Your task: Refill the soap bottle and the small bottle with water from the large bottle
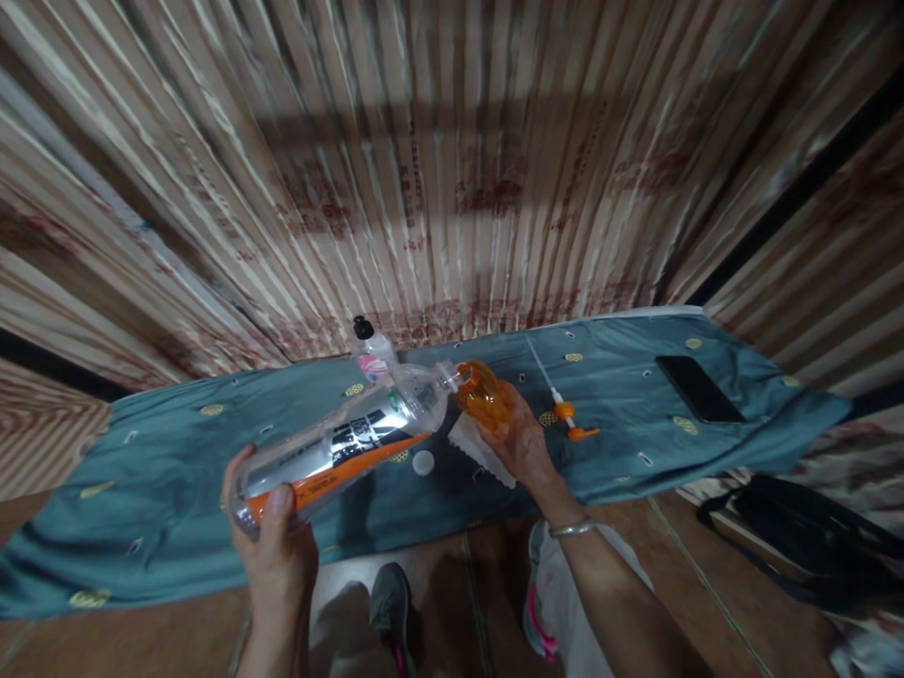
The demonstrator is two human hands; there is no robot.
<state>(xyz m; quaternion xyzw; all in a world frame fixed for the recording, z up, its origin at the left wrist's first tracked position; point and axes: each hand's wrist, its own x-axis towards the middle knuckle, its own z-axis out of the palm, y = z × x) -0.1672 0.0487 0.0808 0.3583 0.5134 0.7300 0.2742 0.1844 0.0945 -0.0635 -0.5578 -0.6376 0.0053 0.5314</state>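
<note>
My left hand (277, 537) is closed round the base of a large clear bottle (339, 443) with an orange stripe and a dark label. The bottle lies tilted, its open neck touching the mouth of a small orange bottle (481, 394). My right hand (519, 435) grips that small orange bottle from below. An orange pump head with a long white tube (565, 407) lies on the blue cloth (176, 471) just right of my right hand. A white cap (423, 461) rests on the cloth under the big bottle.
A small clear bottle with a black cap (370, 350) stands at the back of the cloth. A white paper slip (480, 447) lies under my right hand. A black phone (698, 388) lies at the right. A dark bag (805, 537) sits on the floor.
</note>
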